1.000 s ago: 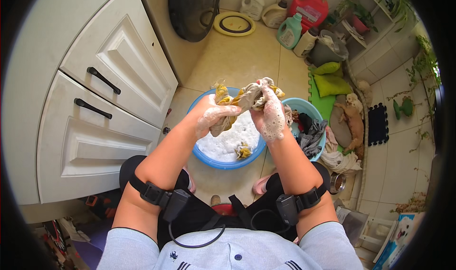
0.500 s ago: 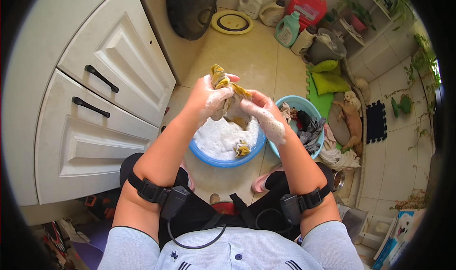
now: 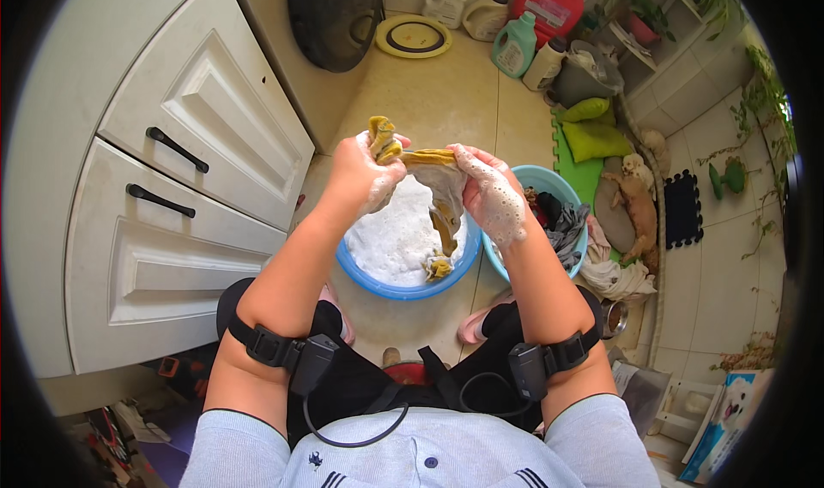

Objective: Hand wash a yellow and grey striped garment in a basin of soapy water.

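Note:
Soapy foam covers both of my hands. A wet yellow-and-grey piece of clothing (image 3: 446,183) is stretched between them above a blue basin (image 3: 399,292). My left hand (image 3: 367,172) is closed round a bunched part, which sticks up over the fingers. My right hand (image 3: 491,189) pinches the yellow edge, and the cloth hangs down from there into the basin. Thick white suds (image 3: 386,235) fill the basin, with a yellow bit of the cloth resting on them. The garment's exact kind is hard to make out.
A light-blue tub (image 3: 577,198) of dark and grey clothes stands right of the basin. White cabinet doors (image 3: 206,127) rise at the left. Detergent bottles (image 3: 515,46) line the back. A dog (image 3: 633,213) lies on a cushion at the right, beside green pillows (image 3: 596,140).
My hands have moved apart, pulling the yellow edge straight between them. The cloth, bunched before, now hangs lower from my right hand towards the suds.

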